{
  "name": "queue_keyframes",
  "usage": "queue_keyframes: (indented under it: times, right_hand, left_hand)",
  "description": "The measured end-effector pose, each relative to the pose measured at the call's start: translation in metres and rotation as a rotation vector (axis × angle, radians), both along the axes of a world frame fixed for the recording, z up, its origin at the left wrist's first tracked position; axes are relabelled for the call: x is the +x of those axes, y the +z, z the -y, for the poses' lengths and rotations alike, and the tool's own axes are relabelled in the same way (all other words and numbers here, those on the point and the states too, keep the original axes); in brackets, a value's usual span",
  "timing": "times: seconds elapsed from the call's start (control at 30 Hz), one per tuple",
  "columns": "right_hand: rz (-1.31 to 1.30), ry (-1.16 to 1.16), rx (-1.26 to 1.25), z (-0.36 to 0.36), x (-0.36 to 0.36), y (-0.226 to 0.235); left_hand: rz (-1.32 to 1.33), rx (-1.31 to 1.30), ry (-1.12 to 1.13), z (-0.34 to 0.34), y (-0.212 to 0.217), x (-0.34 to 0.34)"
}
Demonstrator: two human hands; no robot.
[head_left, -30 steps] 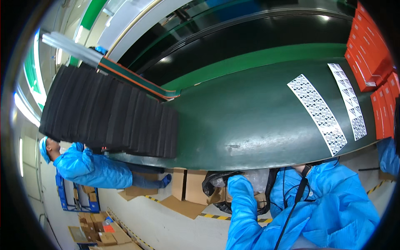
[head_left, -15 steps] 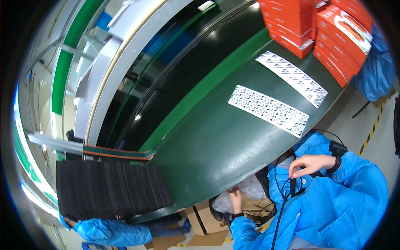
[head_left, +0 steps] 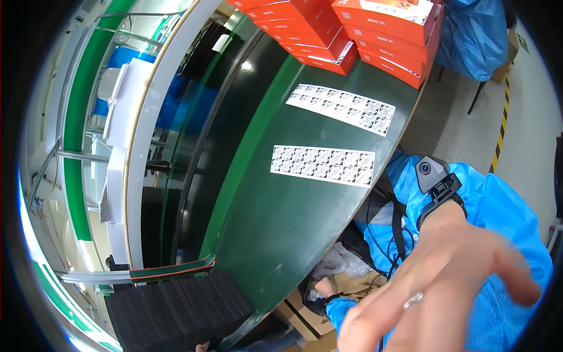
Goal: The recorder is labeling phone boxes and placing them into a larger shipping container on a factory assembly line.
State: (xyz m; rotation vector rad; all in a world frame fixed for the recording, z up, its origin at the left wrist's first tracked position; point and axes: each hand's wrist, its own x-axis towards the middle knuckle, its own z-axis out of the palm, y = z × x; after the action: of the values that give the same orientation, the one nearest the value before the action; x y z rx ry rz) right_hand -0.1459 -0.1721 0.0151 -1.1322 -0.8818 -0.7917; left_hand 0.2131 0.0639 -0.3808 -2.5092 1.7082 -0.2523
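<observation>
My right hand (head_left: 434, 270) is raised large and close in the lower right, its fingers apart and partly blurred, holding nothing I can see. A small shiny piece (head_left: 413, 300) shows against its fingers. Strapped round that wrist is a dark band with a grey camera (head_left: 431, 175). My left hand (head_left: 324, 287) is low beside the table edge, at a dark bag with crumpled clear plastic (head_left: 343, 261) and brown material; its fingers are mostly hidden. On the green table (head_left: 264, 229) lie two white label sheets with black marks, a nearer one (head_left: 322, 165) and a farther one (head_left: 346, 108).
Orange-red boxes (head_left: 390, 44) are stacked at the table's far end, by a blue plastic-covered thing (head_left: 472, 38). A row of black slabs (head_left: 176, 314) stands at the near left. Black cables (head_left: 390, 255) hang across my blue clothing. Cardboard (head_left: 302, 317) lies below the table edge.
My right hand has left the cable at my chest and come up close to the camera, fingers spreading. My left hand stays by the bag. The view has turned, shifting the table and boxes.
</observation>
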Motion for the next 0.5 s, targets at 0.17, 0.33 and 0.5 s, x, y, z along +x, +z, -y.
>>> queue_keyframes:
  times: [0.17,0.33,0.5]
  right_hand:
    - [0.122,-0.097,-0.106,-0.008,-0.02,0.002]
    - [0.221,-0.181,-0.202,-0.014,-0.044,-0.001]
    - [0.334,-0.2,-0.287,-0.009,-0.052,-0.014]
  left_hand:
    - [-0.043,0.046,0.034,0.011,-0.005,-0.006]
    - [-0.053,0.076,0.06,0.013,-0.002,0.0]
    - [-0.049,0.074,0.149,-0.001,0.0,0.013]
